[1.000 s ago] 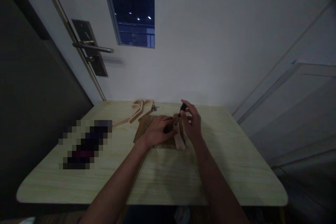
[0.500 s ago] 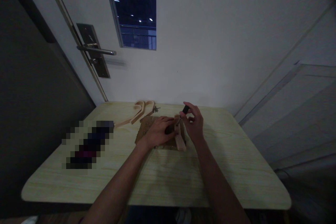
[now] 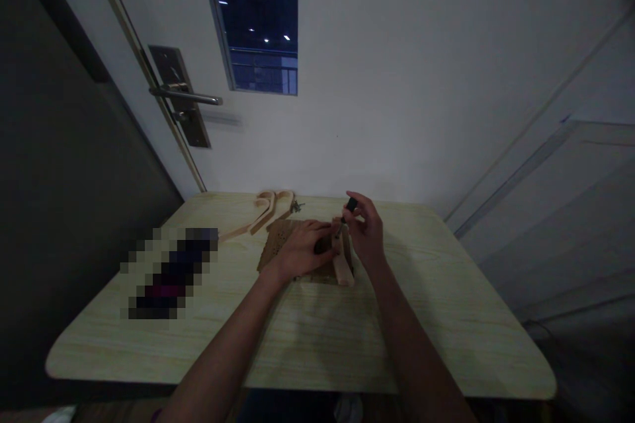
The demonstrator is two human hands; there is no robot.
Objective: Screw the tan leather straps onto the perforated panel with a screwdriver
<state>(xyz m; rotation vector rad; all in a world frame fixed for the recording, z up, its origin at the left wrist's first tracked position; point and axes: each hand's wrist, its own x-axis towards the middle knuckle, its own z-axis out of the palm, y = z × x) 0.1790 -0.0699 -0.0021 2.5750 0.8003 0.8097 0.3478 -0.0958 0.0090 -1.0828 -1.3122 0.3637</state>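
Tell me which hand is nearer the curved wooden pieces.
Left. The left hand lies just right of the curved wooden pieces; the right hand is farther right, holding a screwdriver.

1. The desk [image 3: 297,344] is seen in pale yellow, streaked with fine wood grain.
2. The board [image 3: 276,246] is shown in mid brown, dotted with rows of small holes.
3. The wooden strip [image 3: 342,269] is coloured light tan.
4. The tool handle [image 3: 352,203] is finished in black.
5. The curved wood pieces [image 3: 262,208] are coloured pale beige.
6. The window [image 3: 258,20] is filled with dark blue, flecked with white lights.
7. The wall [image 3: 421,79] is painted plain white.
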